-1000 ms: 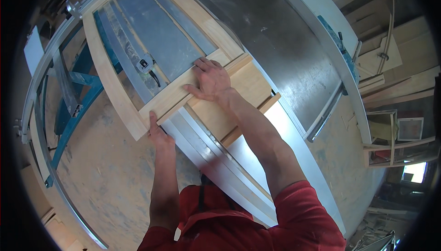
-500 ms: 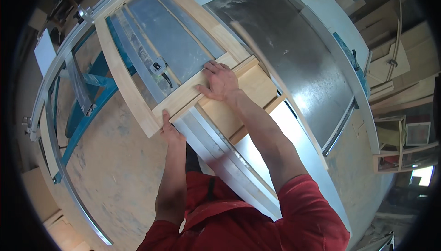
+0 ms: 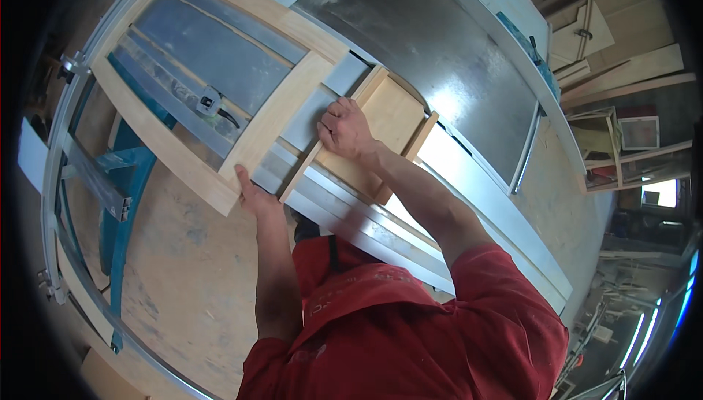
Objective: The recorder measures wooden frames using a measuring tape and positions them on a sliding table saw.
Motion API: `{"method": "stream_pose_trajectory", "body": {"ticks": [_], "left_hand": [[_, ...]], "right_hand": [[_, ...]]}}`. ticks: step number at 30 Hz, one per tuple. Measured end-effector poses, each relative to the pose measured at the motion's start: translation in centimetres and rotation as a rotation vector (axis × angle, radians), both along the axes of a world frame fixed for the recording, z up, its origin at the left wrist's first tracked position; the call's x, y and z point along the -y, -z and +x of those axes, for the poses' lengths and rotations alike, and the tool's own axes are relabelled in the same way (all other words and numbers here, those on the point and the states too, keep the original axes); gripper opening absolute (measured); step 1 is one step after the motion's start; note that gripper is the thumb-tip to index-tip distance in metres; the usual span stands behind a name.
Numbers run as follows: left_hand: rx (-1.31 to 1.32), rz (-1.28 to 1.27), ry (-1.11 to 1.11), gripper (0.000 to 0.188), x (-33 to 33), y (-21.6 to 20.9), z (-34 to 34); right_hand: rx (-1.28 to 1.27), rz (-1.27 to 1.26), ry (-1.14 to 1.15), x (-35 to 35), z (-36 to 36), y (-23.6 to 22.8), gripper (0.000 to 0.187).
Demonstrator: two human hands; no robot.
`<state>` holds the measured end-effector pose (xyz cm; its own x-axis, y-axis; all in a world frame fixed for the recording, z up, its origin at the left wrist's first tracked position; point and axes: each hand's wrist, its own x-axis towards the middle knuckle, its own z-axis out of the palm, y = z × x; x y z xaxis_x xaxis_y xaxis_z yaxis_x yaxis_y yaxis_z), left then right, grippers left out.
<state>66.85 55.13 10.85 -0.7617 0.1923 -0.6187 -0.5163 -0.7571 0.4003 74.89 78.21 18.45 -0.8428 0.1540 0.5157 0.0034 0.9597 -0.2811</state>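
Left hand (image 3: 256,198) on wooden frame (image 3: 278,115), right hand (image 3: 344,129) at plywood tray (image 3: 392,110)

Left thumb pinned the frame's corner, fingers hidden beneath; right fist curled over the tray's edge, grip uncertain. Frame lay on the metal worktop (image 3: 302,118), apart from the tray. We judged this positioning; next called for steady alignment.

1 head-worn fisheye looks down, close above the hands (image 3: 346,130).

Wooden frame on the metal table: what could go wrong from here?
The frame might tip: its near corner juts out above the floor, beside the left hand. The right hand, curled over the edge of the wooden tray, could be pinched if frame and tray met. The grey fitting inside the frame's opening could be knocked if the frame slid sideways.
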Motion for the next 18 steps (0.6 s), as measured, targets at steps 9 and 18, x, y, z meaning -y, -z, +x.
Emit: {"method": "stream_pose_trajectory", "body": {"ticks": [9, 18], "left_hand": [[-0.057, 0.086, -0.018, 0.054, 0.4, 1.2, -2.0], [-0.081, -0.121, -0.078, 0.046, 0.7, 1.0, -5.0]], "right_hand": [[0.163, 0.038, 0.015, 1.1, 10.0, -1.4, 0.018], [0.287, 0.003, 0.107, 1.3, 19.7, -4.5, 0.014]]}}
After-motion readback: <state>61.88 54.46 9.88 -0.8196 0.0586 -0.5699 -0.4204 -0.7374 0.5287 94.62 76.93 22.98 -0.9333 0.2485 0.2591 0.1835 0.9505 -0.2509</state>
